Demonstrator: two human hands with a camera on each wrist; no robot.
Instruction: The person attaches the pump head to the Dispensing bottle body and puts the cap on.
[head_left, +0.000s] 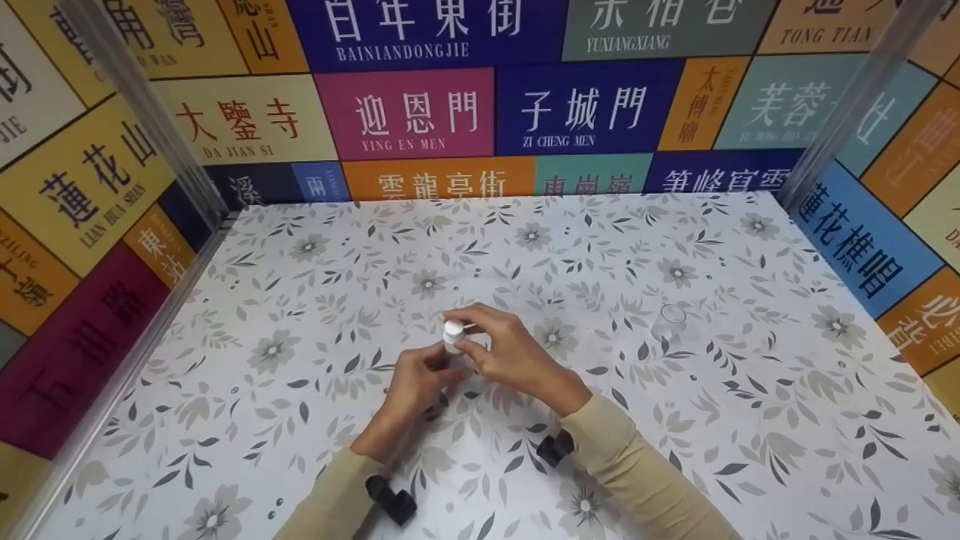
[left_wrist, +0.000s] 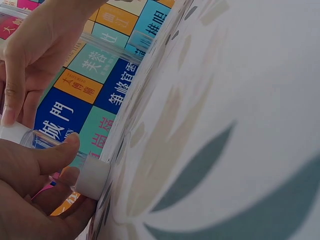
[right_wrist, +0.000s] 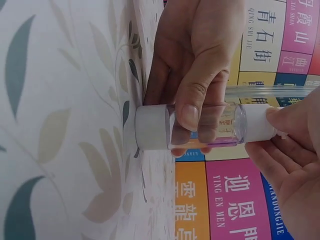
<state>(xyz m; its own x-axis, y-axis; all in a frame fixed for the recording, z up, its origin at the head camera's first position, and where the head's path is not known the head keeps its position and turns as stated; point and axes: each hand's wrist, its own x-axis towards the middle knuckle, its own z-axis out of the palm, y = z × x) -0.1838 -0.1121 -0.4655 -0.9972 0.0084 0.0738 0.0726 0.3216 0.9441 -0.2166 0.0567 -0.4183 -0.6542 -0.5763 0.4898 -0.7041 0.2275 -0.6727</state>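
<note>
A small clear pump bottle [head_left: 453, 331] with a white top and white base stands upright near the middle of the table. My left hand [head_left: 415, 382] grips its clear body low down, thumb on one side and fingers round the other. With my right hand [head_left: 521, 358] I pinch the white top [right_wrist: 256, 123], and part of that top is hidden by the fingers. In the left wrist view the white base [left_wrist: 93, 177] is right at the tabletop. Off to the right, a clear cup-shaped piece [head_left: 670, 324] stands on the table.
A white tablecloth [head_left: 360, 247] with grey flowers and leaves covers the table. Colourful panels [head_left: 420, 112] with printed characters wall off the back and sides, with clear corner posts [head_left: 847, 97]. Dark wrist mounts [head_left: 391, 500] are on both sleeves.
</note>
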